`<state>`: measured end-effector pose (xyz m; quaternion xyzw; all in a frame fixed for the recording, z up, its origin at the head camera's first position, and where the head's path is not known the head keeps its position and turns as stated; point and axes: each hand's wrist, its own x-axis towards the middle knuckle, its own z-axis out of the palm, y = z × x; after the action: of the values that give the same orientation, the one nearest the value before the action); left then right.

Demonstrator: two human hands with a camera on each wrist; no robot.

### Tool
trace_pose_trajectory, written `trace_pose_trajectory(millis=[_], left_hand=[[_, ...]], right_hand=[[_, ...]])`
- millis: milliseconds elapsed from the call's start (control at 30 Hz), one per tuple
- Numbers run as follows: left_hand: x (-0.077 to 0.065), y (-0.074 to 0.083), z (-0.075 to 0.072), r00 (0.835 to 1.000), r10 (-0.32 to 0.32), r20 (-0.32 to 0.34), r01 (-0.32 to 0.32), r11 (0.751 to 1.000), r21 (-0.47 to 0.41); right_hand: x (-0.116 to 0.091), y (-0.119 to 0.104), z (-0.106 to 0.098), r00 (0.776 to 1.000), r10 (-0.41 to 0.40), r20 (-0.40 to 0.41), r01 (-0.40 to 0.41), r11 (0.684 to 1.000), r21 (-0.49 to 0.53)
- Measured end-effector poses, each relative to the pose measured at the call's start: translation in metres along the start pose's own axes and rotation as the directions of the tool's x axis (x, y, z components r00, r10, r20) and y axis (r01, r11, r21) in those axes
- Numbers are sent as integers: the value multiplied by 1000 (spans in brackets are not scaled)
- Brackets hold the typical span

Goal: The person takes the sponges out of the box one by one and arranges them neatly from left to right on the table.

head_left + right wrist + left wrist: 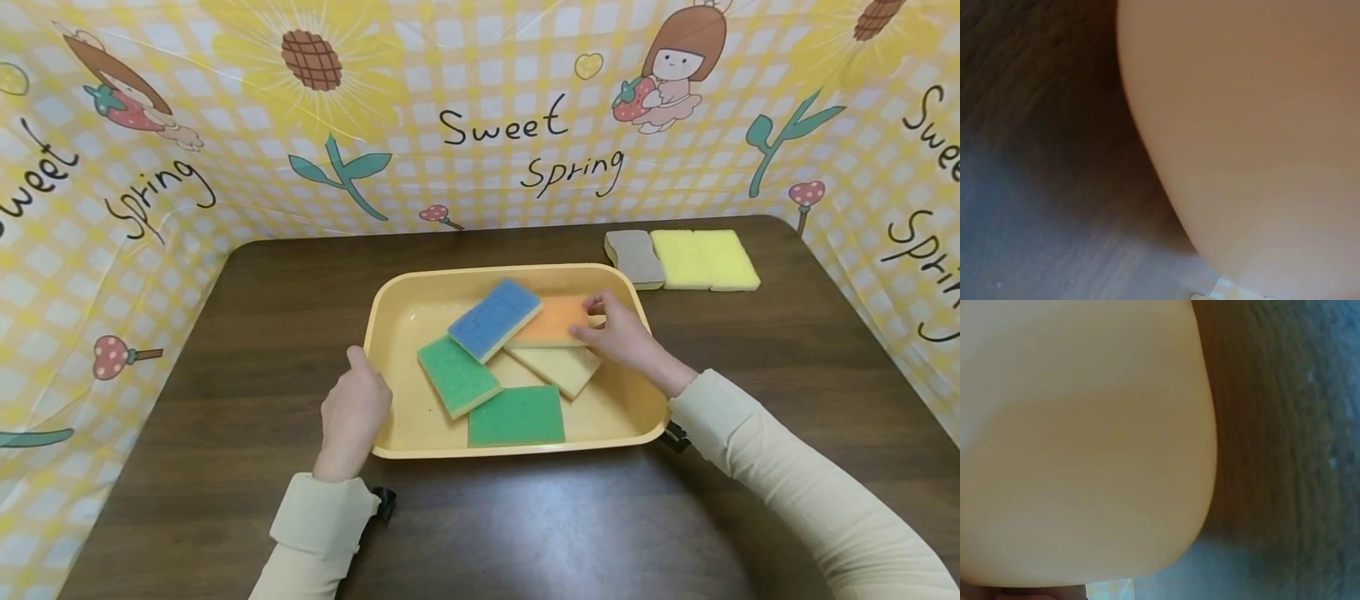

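Pinching orange sponge (553, 318), right hand (624, 335); left hand (356, 408) beside tray (401, 367), fingers hidden.

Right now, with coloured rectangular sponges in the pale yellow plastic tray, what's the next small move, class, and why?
Probably ease the orange rectangular sponge slightly rightward: the blue rectangular sponge overlaps its left end, the right hand is at the orange one's right end, and the left hand, at the left rim of the tray, could steady it.
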<state>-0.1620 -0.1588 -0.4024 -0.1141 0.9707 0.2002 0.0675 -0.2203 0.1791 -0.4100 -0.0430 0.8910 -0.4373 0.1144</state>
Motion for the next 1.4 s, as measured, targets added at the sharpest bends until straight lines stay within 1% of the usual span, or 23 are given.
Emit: trace_pose_trajectory(millis=[67, 133, 233, 333, 367, 567, 700, 867, 1067, 1200, 1400], left_hand=[[0, 0, 0, 1000, 5, -5, -5, 1000, -2], [0, -1, 1, 1000, 10, -9, -10, 1000, -2], [0, -1, 1, 1000, 17, -15, -17, 1000, -3], [0, -1, 1, 1000, 19, -16, -19, 1000, -3], [0, -1, 1, 1000, 19, -15, -19, 1000, -3], [-1, 0, 0, 1000, 5, -3, -5, 1000, -4], [-2, -1, 0, 1000, 6, -3, -6, 1000, -9], [-2, -2, 0, 1000, 14, -7, -14, 1000, -12], [-2, -2, -1, 1000, 5, 5, -5, 1000, -15], [-1, -1, -1, 1000, 1, 8, -1, 1000, -15], [-1, -1, 0, 1000, 13, 2, -13, 1000, -16]], right_hand=[[0, 0, -1, 999, 16, 29, -18, 999, 43], [0, 0, -2, 998, 14, 55, -18, 997, 69], [0, -1, -3, 997, 6, 76, -11, 998, 67], [-1, -2, -3, 998, 6, 69, -8, 999, 32], [-2, -3, -3, 998, 13, 63, -15, 999, 34], [-4, -5, -4, 999, 34, 30, -38, 989, 146], [-9, -9, -8, 1000, 16, -22, -12, 984, 177], [-20, -16, -22, 995, 3, -97, 18, 978, 210], [-28, -13, -34, 986, 4, -169, 31, 978, 205], [-30, -9, -35, 980, -5, -198, 46, 978, 202], [-30, -9, -33, 970, -56, -238, 116, 962, 246]])
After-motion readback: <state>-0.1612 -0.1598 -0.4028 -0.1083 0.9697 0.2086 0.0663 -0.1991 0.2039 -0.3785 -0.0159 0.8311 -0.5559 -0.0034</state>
